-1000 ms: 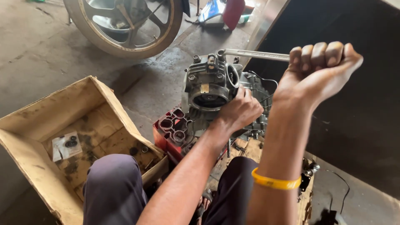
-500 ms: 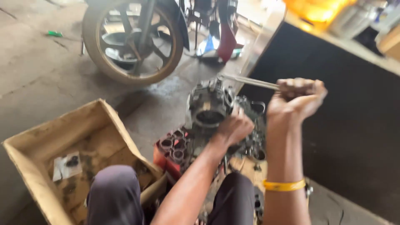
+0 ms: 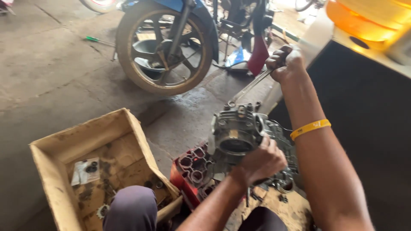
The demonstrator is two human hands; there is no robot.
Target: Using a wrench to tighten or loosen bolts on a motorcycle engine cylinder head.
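Note:
A grey metal engine block (image 3: pixel 237 134) stands on the floor between my knees. My left hand (image 3: pixel 259 162) presses on its near side and grips it. My right hand (image 3: pixel 286 63) is closed around the far end of a long metal wrench handle (image 3: pixel 249 87). The wrench's other end sits on a bolt at the top of the engine. A yellow band (image 3: pixel 310 128) circles my right wrist. A red socket tray (image 3: pixel 190 169) lies just left of the engine.
An open, oil-stained cardboard box (image 3: pixel 94 167) with small parts sits at lower left. A motorcycle's rear wheel (image 3: pixel 165 49) stands behind the engine. A green screwdriver (image 3: pixel 97 40) lies on the concrete. A dark wall with an orange container (image 3: pixel 368 21) is on the right.
My right hand has swung the wrench handle away from me and upward. The view has tilted up, so more of the motorcycle shows. My left hand stays on the engine.

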